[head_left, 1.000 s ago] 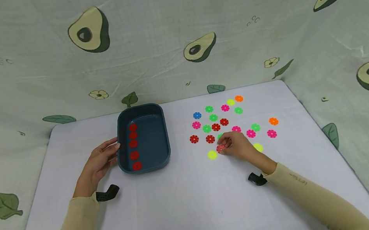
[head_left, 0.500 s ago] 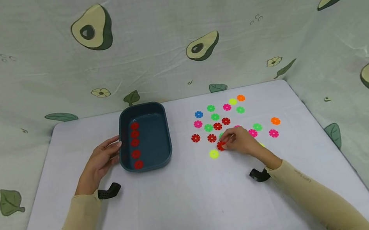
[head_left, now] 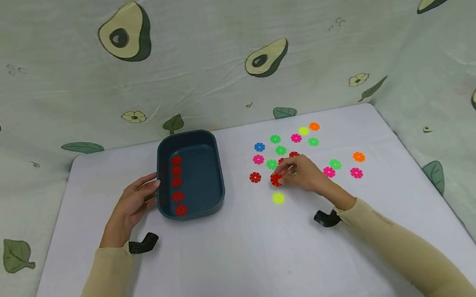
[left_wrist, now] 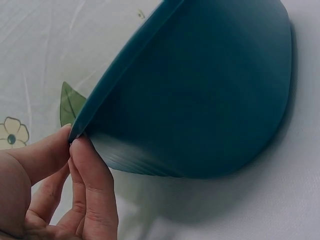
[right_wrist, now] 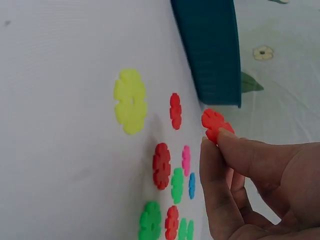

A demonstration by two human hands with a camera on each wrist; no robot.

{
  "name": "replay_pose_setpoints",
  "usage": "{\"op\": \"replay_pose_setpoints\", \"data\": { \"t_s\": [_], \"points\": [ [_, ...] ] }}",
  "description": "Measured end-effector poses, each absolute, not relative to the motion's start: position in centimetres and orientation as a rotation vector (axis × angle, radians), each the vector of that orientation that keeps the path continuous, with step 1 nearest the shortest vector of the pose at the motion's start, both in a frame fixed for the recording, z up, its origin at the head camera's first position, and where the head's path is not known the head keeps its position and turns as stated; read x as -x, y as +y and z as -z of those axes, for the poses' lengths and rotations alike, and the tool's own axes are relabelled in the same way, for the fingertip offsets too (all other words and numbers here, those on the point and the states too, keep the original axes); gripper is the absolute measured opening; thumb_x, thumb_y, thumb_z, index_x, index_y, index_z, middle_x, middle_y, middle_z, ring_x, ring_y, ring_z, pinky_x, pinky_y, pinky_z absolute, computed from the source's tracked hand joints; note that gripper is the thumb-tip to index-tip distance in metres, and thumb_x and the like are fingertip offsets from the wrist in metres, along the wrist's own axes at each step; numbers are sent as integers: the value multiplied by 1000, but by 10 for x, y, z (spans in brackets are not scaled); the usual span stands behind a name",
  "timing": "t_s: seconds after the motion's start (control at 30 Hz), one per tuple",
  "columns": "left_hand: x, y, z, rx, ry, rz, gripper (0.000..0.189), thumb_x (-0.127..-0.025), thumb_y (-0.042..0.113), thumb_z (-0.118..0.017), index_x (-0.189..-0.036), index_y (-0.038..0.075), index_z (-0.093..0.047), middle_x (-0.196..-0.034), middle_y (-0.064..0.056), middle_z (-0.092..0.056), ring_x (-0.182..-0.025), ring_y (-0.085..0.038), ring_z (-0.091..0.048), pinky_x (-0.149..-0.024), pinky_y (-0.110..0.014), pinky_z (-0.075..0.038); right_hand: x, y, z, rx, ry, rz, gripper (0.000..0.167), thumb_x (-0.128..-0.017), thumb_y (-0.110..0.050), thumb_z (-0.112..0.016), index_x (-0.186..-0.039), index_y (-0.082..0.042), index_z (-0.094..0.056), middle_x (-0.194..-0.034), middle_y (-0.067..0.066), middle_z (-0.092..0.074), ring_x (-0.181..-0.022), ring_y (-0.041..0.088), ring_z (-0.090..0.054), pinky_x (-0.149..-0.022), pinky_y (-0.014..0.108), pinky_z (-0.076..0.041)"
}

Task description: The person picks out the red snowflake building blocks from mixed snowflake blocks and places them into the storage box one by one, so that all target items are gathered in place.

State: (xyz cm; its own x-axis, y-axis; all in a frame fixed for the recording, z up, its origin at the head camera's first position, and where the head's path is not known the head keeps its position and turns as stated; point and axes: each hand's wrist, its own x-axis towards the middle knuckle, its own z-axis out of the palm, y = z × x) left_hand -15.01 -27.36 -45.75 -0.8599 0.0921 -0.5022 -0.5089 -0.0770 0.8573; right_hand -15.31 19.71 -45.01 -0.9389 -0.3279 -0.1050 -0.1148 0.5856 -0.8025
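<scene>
My left hand point(head_left: 133, 203) pinches the rim of a dark teal plastic tray point(head_left: 205, 178) between thumb and fingers. The left wrist view shows this grip at the rim point(left_wrist: 102, 95) up close. Inside the tray, several red notched discs point(head_left: 176, 181) lie in a row along its left side. To the right of the tray, my right hand point(head_left: 306, 175) holds another red notched disc point(right_wrist: 215, 121) between thumb and fingertip, raised above the table. The hand partly covers other discs behind it in the head view.
Loose notched discs in several colours lie scattered around my right hand, among them a yellow disc point(head_left: 278, 198), a blue disc point(head_left: 259, 147) and an orange disc point(head_left: 359, 157). The white table point(head_left: 237, 270) ends at a patterned cloth point(head_left: 205, 46) behind.
My right hand has lifted the pinched red disc off the table and carried it slightly left. The left hand keeps its hold on the tray, and the head view has shifted a little.
</scene>
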Motion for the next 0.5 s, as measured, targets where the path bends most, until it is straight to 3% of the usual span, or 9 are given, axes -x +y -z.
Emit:
{"op": "replay_pose_setpoints", "data": {
  "t_s": [0.27, 0.5],
  "points": [
    [151, -273, 457, 448, 1796, -1994, 60, -105, 17, -69, -159, 12, -43, -104, 14, -72, -91, -4, -66, -79, -21, -55, 167, 173, 436, 368, 2517, 1337, 18, -92, 2, -78, -110, 3, -76, -102, 17, -72, -92, 28, -65, -72, 24, -54],
    [151, -272, 457, 450, 1802, -1989, 56, -105, 18, -69, -156, 13, -45, -103, 13, -71, -89, -4, -65, -79, -20, -55, 182, 149, 424, 370, 2469, 1373, 18, -94, 1, -78, -112, 2, -76, -104, 16, -71, -97, 30, -67, -76, 28, -56]
  ]
}}
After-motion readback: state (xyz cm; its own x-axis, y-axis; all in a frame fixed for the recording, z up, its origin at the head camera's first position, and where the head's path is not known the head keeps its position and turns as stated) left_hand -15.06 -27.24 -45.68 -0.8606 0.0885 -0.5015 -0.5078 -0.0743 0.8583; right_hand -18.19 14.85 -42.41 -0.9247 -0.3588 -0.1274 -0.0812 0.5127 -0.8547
